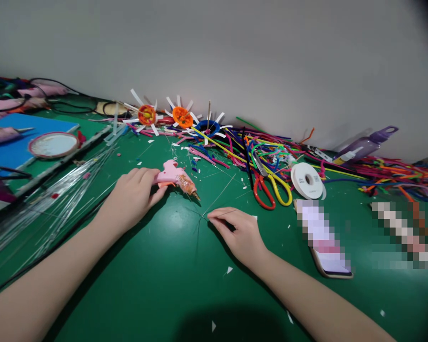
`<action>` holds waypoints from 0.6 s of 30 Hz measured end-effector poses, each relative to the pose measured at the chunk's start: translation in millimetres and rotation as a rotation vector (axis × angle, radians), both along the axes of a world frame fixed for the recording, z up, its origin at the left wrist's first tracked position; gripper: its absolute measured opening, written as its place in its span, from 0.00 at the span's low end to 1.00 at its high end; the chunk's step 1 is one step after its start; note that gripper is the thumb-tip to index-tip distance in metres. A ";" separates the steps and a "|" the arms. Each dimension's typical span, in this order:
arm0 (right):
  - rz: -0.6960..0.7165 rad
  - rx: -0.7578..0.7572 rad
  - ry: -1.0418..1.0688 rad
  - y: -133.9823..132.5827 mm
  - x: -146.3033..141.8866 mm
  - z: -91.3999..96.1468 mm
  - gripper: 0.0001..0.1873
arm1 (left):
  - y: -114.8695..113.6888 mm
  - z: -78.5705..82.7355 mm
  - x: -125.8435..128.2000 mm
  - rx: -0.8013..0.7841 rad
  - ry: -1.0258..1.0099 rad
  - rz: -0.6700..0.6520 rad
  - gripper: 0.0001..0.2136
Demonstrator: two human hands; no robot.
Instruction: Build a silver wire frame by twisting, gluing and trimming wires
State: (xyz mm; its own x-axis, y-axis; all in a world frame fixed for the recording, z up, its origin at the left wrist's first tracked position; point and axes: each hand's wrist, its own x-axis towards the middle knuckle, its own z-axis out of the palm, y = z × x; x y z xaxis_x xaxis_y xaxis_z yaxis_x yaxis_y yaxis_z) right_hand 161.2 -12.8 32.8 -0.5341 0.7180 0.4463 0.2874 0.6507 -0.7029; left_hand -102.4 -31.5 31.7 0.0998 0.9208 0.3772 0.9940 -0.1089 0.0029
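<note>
My left hand (131, 195) is closed round the handle of a pink glue gun (176, 178) that lies on the green table (157, 275), its nozzle pointing right. My right hand (239, 233) rests on the table with fingertips pinched on a thin wire (219, 194) that runs up and to the right. The gun's tip sits a short way above and left of the pinch.
Three paper-petal flowers (181, 117) stand by the wall. Pipe cleaners (271, 147), red and yellow scissors (273, 187), a white ribbon roll (306, 180), a phone (324, 247) and a purple bottle (365, 145) lie right. Clear wire bundles (53, 199) and a blue board (14, 147) lie left.
</note>
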 end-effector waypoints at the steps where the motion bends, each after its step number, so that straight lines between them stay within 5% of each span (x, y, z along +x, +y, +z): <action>1: -0.003 0.000 -0.001 -0.2 -0.1 0.1 0.07 | 0.0 0.2 0.8 0.007 -0.003 0.003 0.18; 18: -0.002 -0.015 -0.006 -0.5 0.7 0.3 0.07 | -1.9 -4.5 12.3 0.025 0.050 -0.023 0.19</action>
State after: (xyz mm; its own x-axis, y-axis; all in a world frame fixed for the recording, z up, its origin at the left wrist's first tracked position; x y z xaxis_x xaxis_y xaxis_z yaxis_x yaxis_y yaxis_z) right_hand 162.0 -13.3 33.0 -0.5354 0.7256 0.4323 0.2925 0.6394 -0.7111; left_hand -90.1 -33.4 27.2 0.1405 0.9082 0.3942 0.9901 -0.1316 -0.0498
